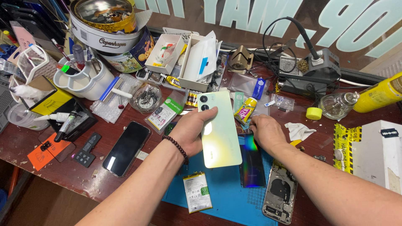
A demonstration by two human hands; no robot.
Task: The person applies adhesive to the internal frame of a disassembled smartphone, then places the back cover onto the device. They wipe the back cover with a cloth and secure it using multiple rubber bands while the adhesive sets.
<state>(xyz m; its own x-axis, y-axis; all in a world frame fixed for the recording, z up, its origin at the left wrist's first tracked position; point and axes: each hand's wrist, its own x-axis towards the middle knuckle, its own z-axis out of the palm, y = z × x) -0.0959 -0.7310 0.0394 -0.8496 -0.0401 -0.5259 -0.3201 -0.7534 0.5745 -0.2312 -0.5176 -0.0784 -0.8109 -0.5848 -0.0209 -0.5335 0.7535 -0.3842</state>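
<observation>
My left hand (190, 132) grips a pale green phone back cover (220, 129) by its left edge, camera holes at the top, held tilted above the blue work mat (228, 196). My right hand (266, 132) rests fingers-down on the table just right of the cover, fingertips near a small yellow glue tube (246, 109); whether it pinches anything is hidden. Under the cover lies a dark iridescent screen panel (252, 161). A phone battery (197, 192) sits on the mat's near left, and an opened phone frame (279, 194) lies at the mat's right.
A black phone (126, 147) lies face up at left. Clutter fills the back: cookie tins (106, 27), white tool holder (81, 77), parts boxes (201, 58), soldering station (312, 69), glass bottle (337, 104), yellow can (379, 94), white box (379, 152) at right.
</observation>
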